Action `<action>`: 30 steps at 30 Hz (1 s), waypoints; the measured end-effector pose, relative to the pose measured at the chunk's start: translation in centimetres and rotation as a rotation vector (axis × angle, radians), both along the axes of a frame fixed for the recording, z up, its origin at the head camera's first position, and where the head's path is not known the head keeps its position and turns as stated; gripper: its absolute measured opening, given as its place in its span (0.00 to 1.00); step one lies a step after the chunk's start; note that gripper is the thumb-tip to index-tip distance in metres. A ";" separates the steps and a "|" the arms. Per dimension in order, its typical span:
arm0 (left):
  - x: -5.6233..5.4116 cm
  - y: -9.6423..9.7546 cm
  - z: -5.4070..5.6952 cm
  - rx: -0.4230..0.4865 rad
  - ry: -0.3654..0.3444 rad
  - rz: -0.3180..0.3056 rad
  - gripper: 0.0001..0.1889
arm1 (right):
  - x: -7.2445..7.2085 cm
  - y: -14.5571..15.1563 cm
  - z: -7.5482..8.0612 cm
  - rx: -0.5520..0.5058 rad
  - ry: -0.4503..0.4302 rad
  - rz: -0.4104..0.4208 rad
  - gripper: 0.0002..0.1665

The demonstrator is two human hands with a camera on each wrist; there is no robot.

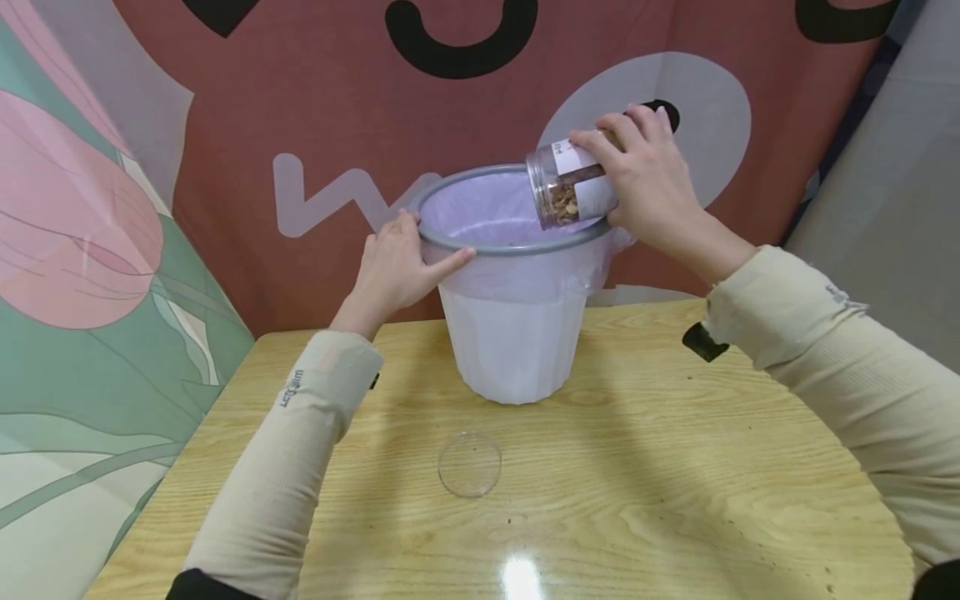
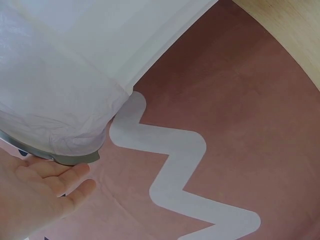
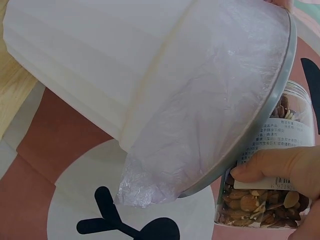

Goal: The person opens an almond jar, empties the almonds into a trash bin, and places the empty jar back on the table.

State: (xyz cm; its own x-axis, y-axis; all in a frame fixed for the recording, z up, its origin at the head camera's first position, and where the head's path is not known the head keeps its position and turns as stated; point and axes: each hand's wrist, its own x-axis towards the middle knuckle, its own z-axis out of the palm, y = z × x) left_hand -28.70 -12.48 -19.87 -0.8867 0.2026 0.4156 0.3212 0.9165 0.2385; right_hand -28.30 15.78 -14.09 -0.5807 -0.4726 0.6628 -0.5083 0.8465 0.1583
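Sideways, jar [image 1: 567, 187] over open bin [image 1: 513, 342] (grey rim [image 1: 517, 249])

- left hand [image 1: 393, 265], right hand [image 1: 651, 171]: both bare
- left sleeve [image 1: 258, 500], lower left: cream, finely ribbed, wrinkled
- left cuff [image 1: 333, 371]: thick, folded, small dark lettering [image 1: 292, 388]
- right sleeve [image 1: 877, 408], lower right: cream, creased
- right cuff [image 1: 776, 304]: bulky, small dark marking [image 1: 846, 296], angular black piece [image 1: 705, 342] at its underside
- black band [image 1: 210, 586] at bottom left
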 end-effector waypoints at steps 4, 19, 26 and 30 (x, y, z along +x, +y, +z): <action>-0.1 0.0 0.0 0.001 0.002 -0.002 0.52 | -0.1 0.0 0.0 0.013 0.010 0.000 0.49; -0.1 0.0 -0.1 -0.003 -0.007 0.004 0.54 | -0.2 -0.1 -0.3 0.043 0.026 -0.019 0.47; -0.2 0.0 -0.1 0.001 -0.010 0.004 0.54 | -0.3 0.0 -0.4 0.053 0.060 -0.009 0.46; -0.1 0.0 -0.1 -0.002 -0.015 0.005 0.55 | -0.3 0.0 -0.4 0.060 0.052 -0.019 0.47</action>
State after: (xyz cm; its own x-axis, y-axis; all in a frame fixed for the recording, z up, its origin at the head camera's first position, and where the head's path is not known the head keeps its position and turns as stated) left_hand -28.82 -12.47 -20.01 -0.8940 0.1990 0.4016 0.3130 0.9185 0.2416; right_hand -28.58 15.79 -14.53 -0.5553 -0.5016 0.6633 -0.4823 0.8440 0.2346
